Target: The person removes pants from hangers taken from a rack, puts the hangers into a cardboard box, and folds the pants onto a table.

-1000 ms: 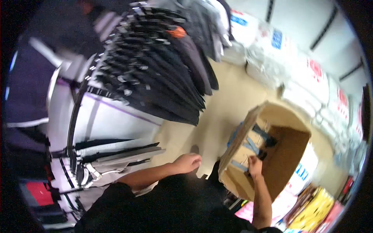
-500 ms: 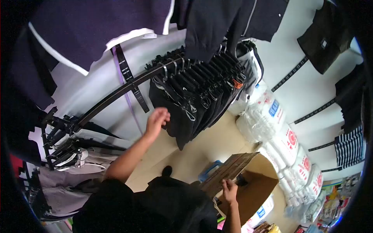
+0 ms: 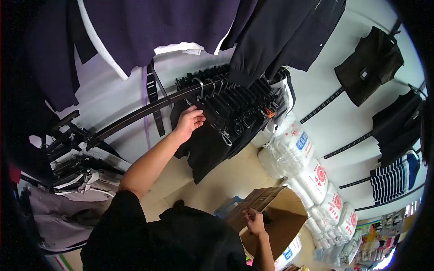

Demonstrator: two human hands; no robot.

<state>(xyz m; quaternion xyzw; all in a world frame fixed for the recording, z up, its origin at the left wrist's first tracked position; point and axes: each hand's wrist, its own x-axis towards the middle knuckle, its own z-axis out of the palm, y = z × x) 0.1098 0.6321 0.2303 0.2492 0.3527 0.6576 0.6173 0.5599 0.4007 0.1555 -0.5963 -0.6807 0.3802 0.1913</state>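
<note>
My left hand (image 3: 191, 122) reaches up to the near end of a row of black garments (image 3: 210, 156) on black clip hangers (image 3: 235, 101), which hang from a dark curved rail (image 3: 140, 112). Its fingers are bent against the first hanger; what they grip, if anything, is too small to tell. Lower right, my right hand (image 3: 254, 220) is closed at the edge of an open cardboard box (image 3: 287, 212). Whatever it holds there is hidden. An orange tag (image 3: 270, 113) shows among the hangers.
Dark sweaters (image 3: 153, 27) hang overhead. White plastic-wrapped bales (image 3: 316, 180) line the wall on the right, below a dark top (image 3: 370, 65) and a striped garment (image 3: 393, 178). Grey and white garments (image 3: 63, 212) hang at the lower left.
The view has swung up toward the rail. My left hand has risen from near my body to the first hanger. My right hand stays by the box, which now appears lower.
</note>
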